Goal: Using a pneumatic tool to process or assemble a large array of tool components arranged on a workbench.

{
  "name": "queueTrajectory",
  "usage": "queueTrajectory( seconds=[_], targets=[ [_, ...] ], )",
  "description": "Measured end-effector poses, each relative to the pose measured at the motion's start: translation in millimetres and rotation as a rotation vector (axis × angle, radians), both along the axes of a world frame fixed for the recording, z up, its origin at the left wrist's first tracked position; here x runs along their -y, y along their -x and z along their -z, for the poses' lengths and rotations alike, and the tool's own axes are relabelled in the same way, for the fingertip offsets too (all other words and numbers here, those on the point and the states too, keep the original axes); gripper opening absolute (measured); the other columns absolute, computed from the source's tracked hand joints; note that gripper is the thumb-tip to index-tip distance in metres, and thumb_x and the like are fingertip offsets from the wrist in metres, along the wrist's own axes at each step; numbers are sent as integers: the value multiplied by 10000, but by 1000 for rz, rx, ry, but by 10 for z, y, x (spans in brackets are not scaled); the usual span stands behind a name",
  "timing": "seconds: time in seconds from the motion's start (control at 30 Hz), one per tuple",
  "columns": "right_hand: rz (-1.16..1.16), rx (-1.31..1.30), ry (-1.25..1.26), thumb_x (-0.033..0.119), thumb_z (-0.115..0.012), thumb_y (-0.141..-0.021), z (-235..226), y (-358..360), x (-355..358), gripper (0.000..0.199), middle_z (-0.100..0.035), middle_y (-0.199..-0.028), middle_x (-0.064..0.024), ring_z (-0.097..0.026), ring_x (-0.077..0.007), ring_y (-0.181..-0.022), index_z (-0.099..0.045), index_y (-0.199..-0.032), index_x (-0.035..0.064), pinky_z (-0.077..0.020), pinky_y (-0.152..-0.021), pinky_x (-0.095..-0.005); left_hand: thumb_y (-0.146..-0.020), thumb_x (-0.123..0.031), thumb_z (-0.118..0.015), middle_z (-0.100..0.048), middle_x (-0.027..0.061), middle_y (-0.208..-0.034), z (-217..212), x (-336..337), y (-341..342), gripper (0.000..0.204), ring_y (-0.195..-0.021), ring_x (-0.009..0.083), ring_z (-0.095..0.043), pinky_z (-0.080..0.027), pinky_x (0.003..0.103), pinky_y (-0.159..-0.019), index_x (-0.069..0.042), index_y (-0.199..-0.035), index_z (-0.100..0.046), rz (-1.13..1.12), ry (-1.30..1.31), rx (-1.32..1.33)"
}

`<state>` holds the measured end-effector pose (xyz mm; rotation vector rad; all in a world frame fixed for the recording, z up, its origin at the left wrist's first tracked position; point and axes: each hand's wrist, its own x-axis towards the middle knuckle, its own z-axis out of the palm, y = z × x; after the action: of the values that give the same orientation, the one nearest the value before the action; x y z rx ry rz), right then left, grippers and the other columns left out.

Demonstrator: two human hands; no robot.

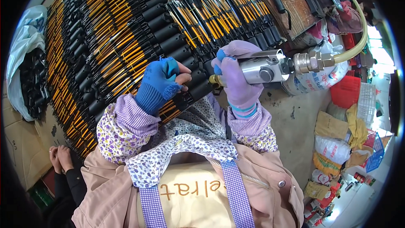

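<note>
My right hand (240, 80), in a lilac glove, is wrapped round a silver air screwdriver (263, 68). Its brass-coloured nose points left, close to the end of a black handle (198, 88); whether they touch I cannot tell. Just left of that handle is my left hand (159, 83), in a blue glove with some fingertips bare. Its fingers are curled together, and what they hold, if anything, is hidden. Under and beyond both hands lie stacked rows of what look like folding umbrella frames (116, 38), with orange and dark ribs and black handles.
A pale hose (361, 29) rises from the tool's brass coupling (314, 62) at the right. A clear plastic bag (29, 29) with black parts stands far left. Another person's hands (61, 158) are at the lower left. Sacks (333, 148) and a red bin (346, 92) stand right.
</note>
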<state>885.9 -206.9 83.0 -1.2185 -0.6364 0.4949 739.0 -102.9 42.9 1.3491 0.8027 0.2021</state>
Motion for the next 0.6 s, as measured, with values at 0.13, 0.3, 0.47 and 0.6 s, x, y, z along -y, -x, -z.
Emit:
queueTrajectory(
  seconds=[0.13, 0.3, 0.47, 0.6],
  targets=[
    [-33, -29, -1, 0, -561, -764, 31, -17, -28, 192, -624, -776, -83, -583, -160, -645, -609, -950, 12, -503, -630, -266, -818, 12, -647, -665, 99, -757, 32, -75, -89, 95, -637, 153, -645, -529, 219, -602, 30, -910, -652, 46, -46, 28],
    [-53, -39, -71, 11, -566, -761, 120, -99, -168, 196, -620, -770, -79, -579, -156, -645, -612, -951, 14, -501, -631, -267, -807, 7, -664, -652, 81, -707, 110, -87, -225, 86, -607, 140, -619, -510, 211, -576, 36, -887, -652, -26, 109, 116],
    [-17, 76, -35, 19, -574, -755, 282, -238, -273, 186, -623, -766, -79, -577, -149, -642, -621, -934, 14, -493, -625, -260, -768, -11, -682, -632, 52, -690, 221, 8, -340, 152, -571, 123, -578, -474, 221, -549, 4, -918, -666, -36, -175, 81],
    [-26, 89, -35, 22, -580, -749, 244, -255, -272, 174, -627, -762, -78, -574, -143, -637, -627, -916, 10, -486, -619, -252, -746, -27, -699, -625, 36, -712, 189, 82, -413, 229, -569, 126, -555, -449, 233, -542, -30, -973, -671, -4, -483, 57]
  ],
)
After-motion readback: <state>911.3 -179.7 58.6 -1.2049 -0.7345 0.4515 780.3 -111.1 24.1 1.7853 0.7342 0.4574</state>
